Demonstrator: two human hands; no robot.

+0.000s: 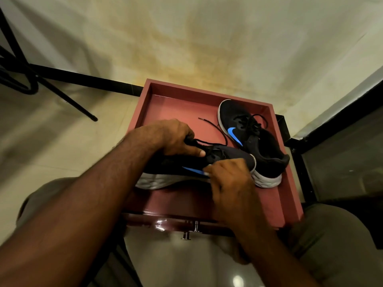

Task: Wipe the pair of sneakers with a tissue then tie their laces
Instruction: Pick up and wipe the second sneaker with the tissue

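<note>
The left hand [172,137] pinches a black lace [215,129] of the near sneaker [186,162], while the right hand [230,179] curls on its side; the far sneaker [248,133] lies in the red tray [145,104]. Tying looks underway, no tissue visible. Two sneakers, two hands.

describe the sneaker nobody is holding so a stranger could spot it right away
Find the pink open drawer in the middle of the view. The untouched sneaker lies in its far right corner, black with a blue swoosh and a white sole. Unlike the near sneaker, no hand touches it.
</note>
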